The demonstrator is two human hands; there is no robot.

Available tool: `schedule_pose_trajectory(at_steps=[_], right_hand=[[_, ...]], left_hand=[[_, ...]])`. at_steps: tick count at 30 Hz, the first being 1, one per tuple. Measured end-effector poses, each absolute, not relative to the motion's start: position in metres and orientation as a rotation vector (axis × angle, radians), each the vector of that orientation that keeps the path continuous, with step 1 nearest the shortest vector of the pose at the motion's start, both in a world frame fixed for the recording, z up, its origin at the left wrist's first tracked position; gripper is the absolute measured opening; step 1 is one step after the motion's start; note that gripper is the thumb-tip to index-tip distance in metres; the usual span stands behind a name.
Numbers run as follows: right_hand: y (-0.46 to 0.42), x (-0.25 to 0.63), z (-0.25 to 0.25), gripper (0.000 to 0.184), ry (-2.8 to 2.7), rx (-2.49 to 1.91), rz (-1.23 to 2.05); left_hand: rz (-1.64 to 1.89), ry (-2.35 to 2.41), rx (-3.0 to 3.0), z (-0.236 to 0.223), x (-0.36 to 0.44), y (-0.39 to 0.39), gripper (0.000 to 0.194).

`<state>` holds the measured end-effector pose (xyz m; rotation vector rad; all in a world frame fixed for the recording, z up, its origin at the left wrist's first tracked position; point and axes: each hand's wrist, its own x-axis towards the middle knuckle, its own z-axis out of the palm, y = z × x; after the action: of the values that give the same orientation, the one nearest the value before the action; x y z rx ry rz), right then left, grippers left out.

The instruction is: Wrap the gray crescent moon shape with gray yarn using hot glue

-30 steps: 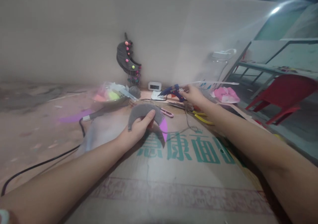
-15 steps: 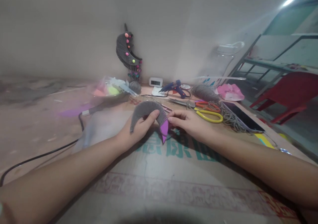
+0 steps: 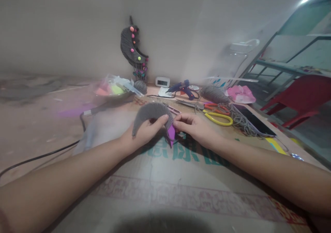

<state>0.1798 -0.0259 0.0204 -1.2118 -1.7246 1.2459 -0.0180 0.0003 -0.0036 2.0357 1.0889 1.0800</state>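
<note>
A crescent (image 3: 151, 109) wound in grey yarn is held up over the cardboard, its right tip bare purple. My left hand (image 3: 144, 129) grips it from below, thumb lying across the inner curve and fingers hidden behind. At the crescent's right edge, where the grey winding meets the purple tip (image 3: 171, 133), my right hand (image 3: 191, 125) is closed in a pinch. Its thumb and forefinger appear to hold the grey yarn, though the strand itself is hard to see.
Behind the hands lie a cutter knife (image 3: 172, 109), scissors (image 3: 218, 119), a blue glue gun (image 3: 184, 88) and a white clock (image 3: 162, 82). A bowl of coloured pieces (image 3: 111, 91) stands left; loose yarn (image 3: 240, 122) and a phone (image 3: 254, 120) lie right. A decorated crescent (image 3: 129, 47) hangs on the wall.
The crescent has turned slightly, its left tip shifting left. My right fingertips have come in closer against its right edge. The whole view has tilted a little.
</note>
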Motion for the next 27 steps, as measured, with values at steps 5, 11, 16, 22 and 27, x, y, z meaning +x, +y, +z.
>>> schedule_pose_trajectory(at_steps=[5,11,16,22,27], right_hand=[[-0.0255,0.1801,0.0174,0.02,-1.744,-1.19,1.219],[-0.0264,0.1788,0.0154,0.019,-1.728,-1.208,1.196],[-0.0258,0.179,0.0147,0.022,-1.76,-1.195,1.167],[-0.0238,0.1811,0.014,0.039,-1.831,-1.181,1.107],[-0.0247,0.1804,0.0154,0.039,-1.756,-1.153,1.121]], left_hand=[[1.056,0.973,2.043,-0.0028,-0.0174,0.0024,0.033],[1.033,0.972,2.026,-0.0036,-0.0184,0.0009,0.032],[1.037,0.973,2.039,-0.0012,-0.0177,0.0001,0.032],[1.053,0.995,2.005,0.0009,-0.0169,0.0002,0.04],[1.076,0.978,2.023,0.0001,-0.0178,0.001,0.04]])
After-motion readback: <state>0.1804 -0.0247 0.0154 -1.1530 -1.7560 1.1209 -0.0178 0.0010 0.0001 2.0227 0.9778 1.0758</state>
